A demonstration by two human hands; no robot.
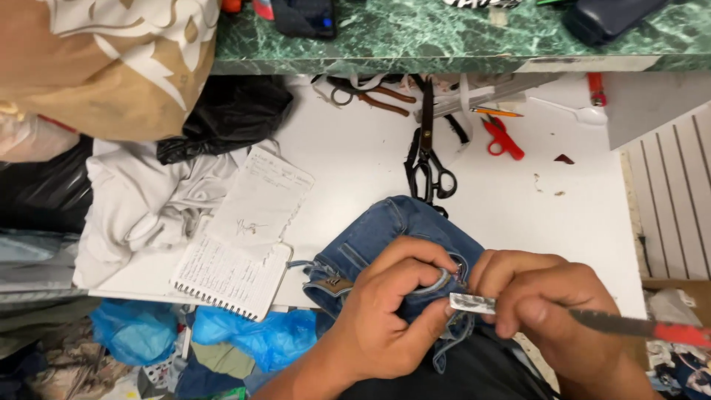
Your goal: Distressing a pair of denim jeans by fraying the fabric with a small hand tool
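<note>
Closest in, the left hand (pixel 385 311) is curled shut, pinching the waistband of a pair of blue jeans (pixel 378 237) bunched at the near edge of the white table (pixel 578 200). The right hand (pixel 544 307) is closed around a red-handled blade (pixel 615 324), its tip touching the denim beside the left thumb. Left of the jeans lies an open notebook (pixel 237 255), half over the table's edge. Beyond, bare tabletop, then black scissors (pixel 427 159), small red snips (pixel 503 138), and a green marble shelf (pixel 459 41) overhanging the far side.
</note>
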